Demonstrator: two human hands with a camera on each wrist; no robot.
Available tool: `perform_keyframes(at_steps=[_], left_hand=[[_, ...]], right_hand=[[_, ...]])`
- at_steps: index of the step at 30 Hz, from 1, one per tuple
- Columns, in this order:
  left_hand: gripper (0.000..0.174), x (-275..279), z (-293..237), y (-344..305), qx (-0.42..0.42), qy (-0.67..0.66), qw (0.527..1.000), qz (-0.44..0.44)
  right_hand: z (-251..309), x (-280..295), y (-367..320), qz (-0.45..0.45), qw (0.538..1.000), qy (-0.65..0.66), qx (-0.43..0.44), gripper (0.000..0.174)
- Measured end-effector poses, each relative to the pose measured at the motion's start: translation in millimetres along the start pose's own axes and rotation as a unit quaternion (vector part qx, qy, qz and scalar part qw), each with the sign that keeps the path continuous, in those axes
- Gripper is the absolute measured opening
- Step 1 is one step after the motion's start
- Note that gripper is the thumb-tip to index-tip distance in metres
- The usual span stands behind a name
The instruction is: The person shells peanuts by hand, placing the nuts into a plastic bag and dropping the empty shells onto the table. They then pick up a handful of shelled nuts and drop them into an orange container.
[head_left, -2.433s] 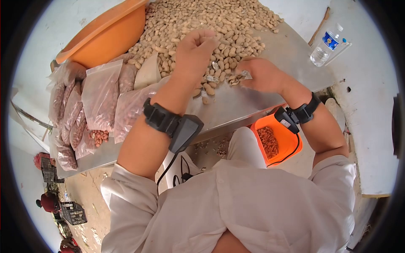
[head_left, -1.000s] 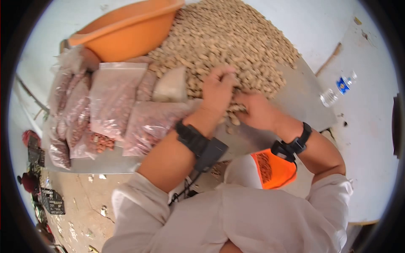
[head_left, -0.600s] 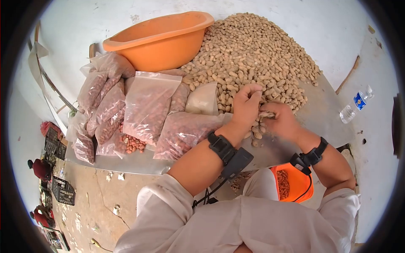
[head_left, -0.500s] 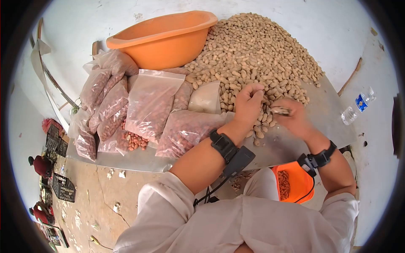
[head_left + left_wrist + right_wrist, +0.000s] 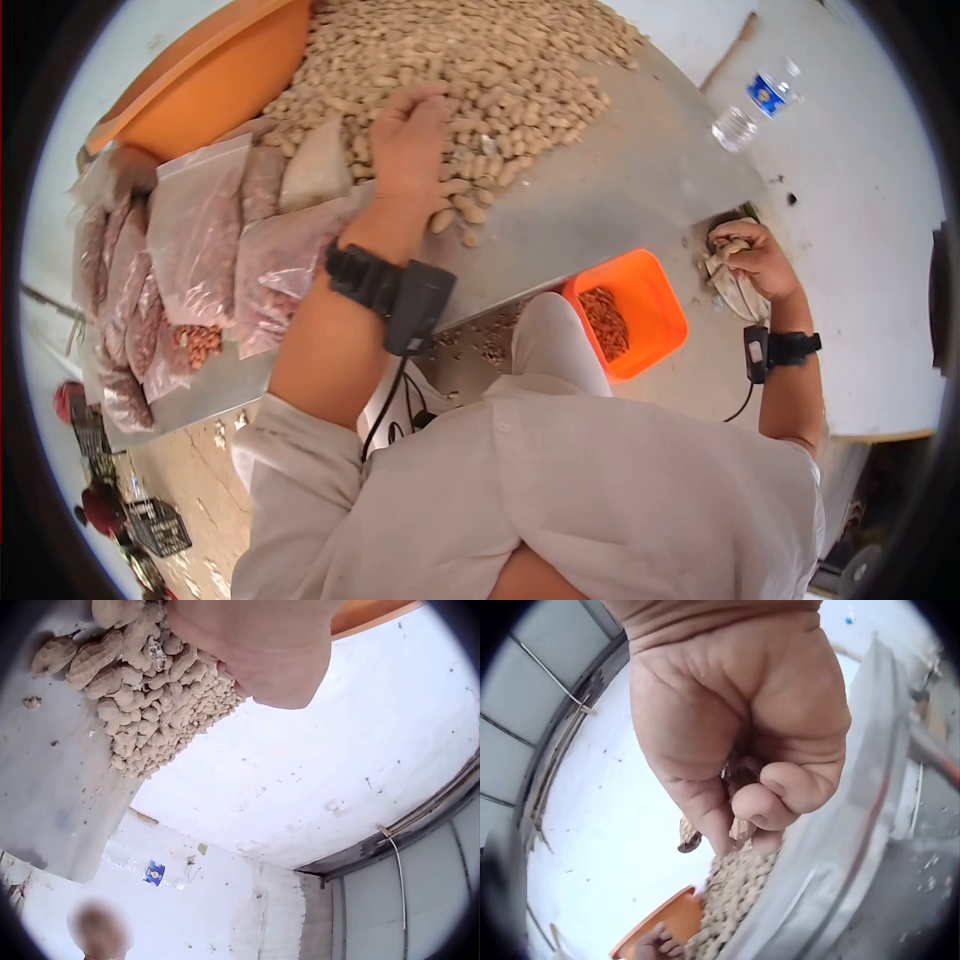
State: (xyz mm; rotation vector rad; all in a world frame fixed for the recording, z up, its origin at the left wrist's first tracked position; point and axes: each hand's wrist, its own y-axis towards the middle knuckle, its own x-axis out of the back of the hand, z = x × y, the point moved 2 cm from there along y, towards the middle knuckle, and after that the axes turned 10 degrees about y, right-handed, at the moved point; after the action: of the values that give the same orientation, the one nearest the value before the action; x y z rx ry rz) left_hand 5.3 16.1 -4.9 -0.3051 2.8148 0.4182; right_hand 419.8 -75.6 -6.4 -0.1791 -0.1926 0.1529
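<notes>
Head view: the left hand (image 5: 410, 145) is curling its fingers at the front of the peanut pile (image 5: 480, 60). Its palm side is facing away and the left wrist view is cutting off the fingers at the top edge, so how tightly it is closing, and on what, cannot be told. The right hand (image 5: 760, 262) is reaching past the end of the metal table (image 5: 590, 205), thumb and bent fingers closing on peanut shells (image 5: 690, 834). In the right wrist view those fingers are covering most of the shells; a dark bit inside the grip is too shadowed to identify. A pale item (image 5: 738, 292) near this hand is proving hard to make out. The frame is cropping the orange basin (image 5: 210, 80).

The shells are looking tan and rough, with dark patches. Whole pods in the pile are showing dusty, ridged skins; several (image 5: 465, 205) are lying loose along its near edge.
</notes>
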Motion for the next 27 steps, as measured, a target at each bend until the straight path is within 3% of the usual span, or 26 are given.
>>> perform_keyframes(at_steps=[2,9,15,18,22,24,27], left_hand=[[0.013,1.2,-0.3,0.8,-0.002,-0.011,1.000,0.014],[0.013,4.0,1.9,3.2,-0.014,-0.015,1.000,0.018],[0.014,3.3,0.3,2.9,-0.015,-0.020,0.999,0.021],[0.013,2.5,0.9,1.3,-0.011,-0.032,0.999,0.017],[0.013,3.4,1.9,2.7,0.010,-0.036,0.999,0.011],[0.012,4.6,1.8,2.3,0.019,-0.032,0.999,0.017],[0.014,3.1,0.9,2.7,0.018,-0.035,0.999,0.005]], right_hand=[[-31.9,18.3,-1.6,-0.045,0.998,-0.034,-0.040,0.030],[-124.8,40.3,10.2,-0.072,0.959,-0.229,-0.150,0.023],[-147.7,51.4,12.7,-0.122,0.968,-0.132,-0.174,0.029],[-136.9,47.4,10.5,-0.143,0.945,-0.227,-0.186,0.029],[-99.1,61.0,33.9,-0.098,0.949,-0.289,-0.078,0.024],[-30.2,19.1,34.5,-0.067,0.956,-0.287,0.000,0.019],[53.9,-65.4,30.4,0.046,0.972,-0.198,0.119,0.014]])
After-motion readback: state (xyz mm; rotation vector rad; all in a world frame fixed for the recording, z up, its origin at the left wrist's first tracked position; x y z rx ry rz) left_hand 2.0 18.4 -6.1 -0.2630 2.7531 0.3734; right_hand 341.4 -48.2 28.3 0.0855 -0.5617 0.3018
